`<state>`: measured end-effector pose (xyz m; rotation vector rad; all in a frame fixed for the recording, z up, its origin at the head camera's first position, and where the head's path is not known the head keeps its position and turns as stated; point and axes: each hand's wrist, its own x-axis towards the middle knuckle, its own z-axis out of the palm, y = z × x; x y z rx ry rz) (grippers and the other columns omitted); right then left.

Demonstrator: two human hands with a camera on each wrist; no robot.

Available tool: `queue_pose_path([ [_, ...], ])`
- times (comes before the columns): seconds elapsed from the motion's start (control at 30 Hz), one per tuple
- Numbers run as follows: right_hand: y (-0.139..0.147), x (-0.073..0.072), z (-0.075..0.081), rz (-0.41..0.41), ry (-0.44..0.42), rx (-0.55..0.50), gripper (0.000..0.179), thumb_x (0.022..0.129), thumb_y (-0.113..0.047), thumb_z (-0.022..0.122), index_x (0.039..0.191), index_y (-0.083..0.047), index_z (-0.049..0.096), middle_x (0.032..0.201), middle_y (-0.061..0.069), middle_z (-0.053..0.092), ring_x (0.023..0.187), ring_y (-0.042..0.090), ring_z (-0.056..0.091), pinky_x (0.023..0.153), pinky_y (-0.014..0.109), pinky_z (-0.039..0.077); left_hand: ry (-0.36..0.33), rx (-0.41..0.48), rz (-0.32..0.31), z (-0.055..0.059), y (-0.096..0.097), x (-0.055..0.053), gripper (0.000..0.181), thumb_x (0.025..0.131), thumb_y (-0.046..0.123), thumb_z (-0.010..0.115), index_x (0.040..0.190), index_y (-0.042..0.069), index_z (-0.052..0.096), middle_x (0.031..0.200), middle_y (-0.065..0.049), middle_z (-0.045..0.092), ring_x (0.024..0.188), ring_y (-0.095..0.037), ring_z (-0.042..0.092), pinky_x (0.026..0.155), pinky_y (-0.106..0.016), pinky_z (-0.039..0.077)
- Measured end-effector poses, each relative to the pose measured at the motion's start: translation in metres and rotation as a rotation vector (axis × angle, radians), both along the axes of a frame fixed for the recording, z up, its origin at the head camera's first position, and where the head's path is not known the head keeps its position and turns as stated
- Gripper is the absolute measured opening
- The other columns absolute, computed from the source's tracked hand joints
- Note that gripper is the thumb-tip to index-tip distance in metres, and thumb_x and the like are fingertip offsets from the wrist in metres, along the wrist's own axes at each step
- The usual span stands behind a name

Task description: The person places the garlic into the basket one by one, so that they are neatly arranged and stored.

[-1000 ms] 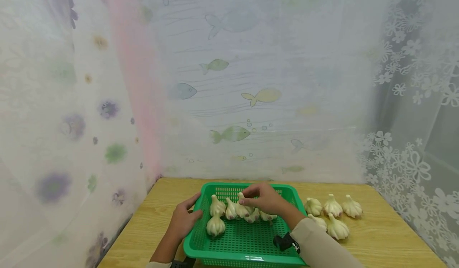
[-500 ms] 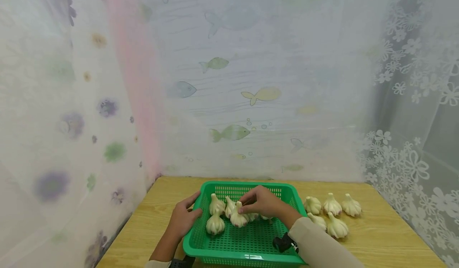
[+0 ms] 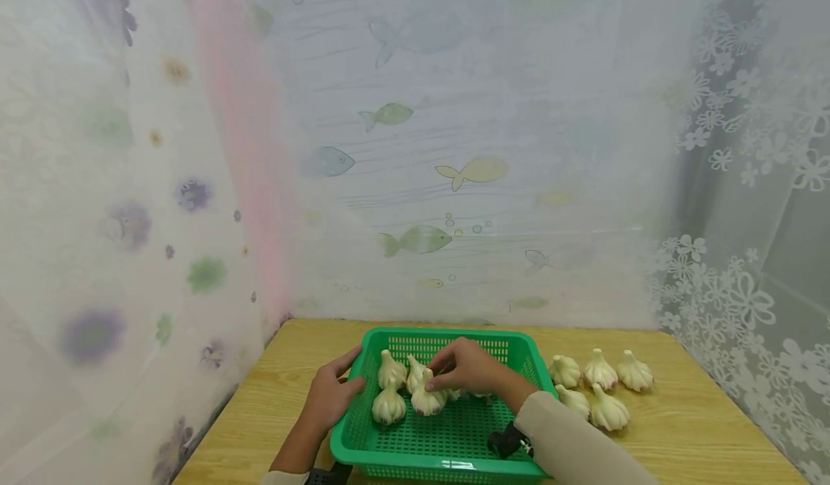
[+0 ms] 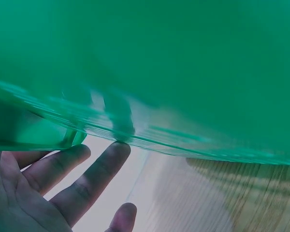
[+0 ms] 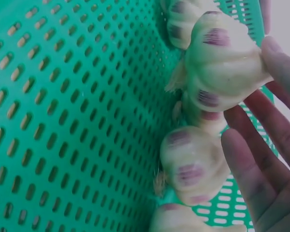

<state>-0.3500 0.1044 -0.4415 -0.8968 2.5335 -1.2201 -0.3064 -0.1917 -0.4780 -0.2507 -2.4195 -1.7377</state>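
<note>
My right hand (image 3: 468, 367) pinches a garlic bulb (image 3: 428, 396) by its neck, inside the green basket (image 3: 447, 463). In the right wrist view this garlic bulb (image 5: 222, 63) shows purple marks and its neck lies between thumb and fingers. Two more bulbs, a rear one (image 3: 392, 371) and a front one (image 3: 389, 407), sit along the basket's left side. Others stand behind the held bulb, partly hidden by the hand. My left hand (image 3: 331, 395) holds the basket's left rim; in the left wrist view its fingers (image 4: 94, 181) lie against the outer wall, thumb hidden.
Several garlic bulbs, among them a near one (image 3: 609, 409) and a far one (image 3: 634, 372), rest on the wooden table (image 3: 700, 427) right of the basket. A printed curtain (image 3: 415, 204) hangs behind the table and along both sides.
The right hand has brought the bulb from the back row forward and slightly left, lower toward the basket floor. The left hand stays on the rim.
</note>
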Motion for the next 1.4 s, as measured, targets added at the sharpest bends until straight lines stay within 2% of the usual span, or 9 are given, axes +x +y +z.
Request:
queue_pose_path([
  [0.17,-0.006,0.0,0.0,0.009,0.014,0.013,0.015,0.085,-0.027,0.085,0.098,-0.02,0.083,0.099,-0.005,0.079,0.091,0.015,0.075,0.075,0.031,0.059,-0.001,-0.002,0.002,0.0,0.0,-0.001,0.069,0.088,0.007,0.064,0.156,0.011,0.049,0.157,-0.025,0.046,0.125,-0.047,0.063,0.07,-0.036,0.053],
  [0.43,-0.013,-0.001,-0.001,0.012,0.054,0.074,0.015,0.085,-0.029,0.085,0.097,-0.022,0.084,0.095,-0.01,0.078,0.089,0.011,0.072,0.074,0.029,0.057,-0.003,-0.001,0.0,0.0,0.0,-0.001,0.07,0.087,0.006,0.063,0.156,0.011,0.049,0.157,-0.024,0.047,0.125,-0.047,0.063,0.069,-0.036,0.052],
  [0.77,-0.015,-0.002,-0.002,0.042,0.07,0.104,0.019,0.084,-0.026,0.086,0.1,-0.018,0.084,0.097,-0.004,0.079,0.092,0.018,0.073,0.074,0.029,0.057,-0.01,0.012,0.002,-0.001,0.0,-0.002,0.069,0.088,0.007,0.064,0.155,0.013,0.05,0.157,-0.023,0.047,0.126,-0.047,0.062,0.07,-0.037,0.053],
  [1.1,-0.016,-0.001,-0.002,0.055,0.063,0.106,0.014,0.083,-0.026,0.086,0.097,-0.021,0.084,0.093,-0.01,0.078,0.088,0.011,0.073,0.073,0.027,0.057,-0.012,0.022,-0.002,0.0,0.0,0.0,0.069,0.088,0.006,0.064,0.155,0.014,0.05,0.157,-0.023,0.047,0.123,-0.044,0.065,0.068,-0.036,0.053],
  [1.4,-0.017,0.002,-0.001,0.073,0.074,0.149,0.018,0.083,-0.026,0.087,0.099,-0.019,0.084,0.093,-0.01,0.078,0.084,0.005,0.072,0.073,0.026,0.057,-0.015,0.011,0.002,0.001,0.001,0.0,0.071,0.087,0.006,0.063,0.156,0.013,0.049,0.157,-0.023,0.047,0.123,-0.044,0.065,0.069,-0.035,0.052],
])
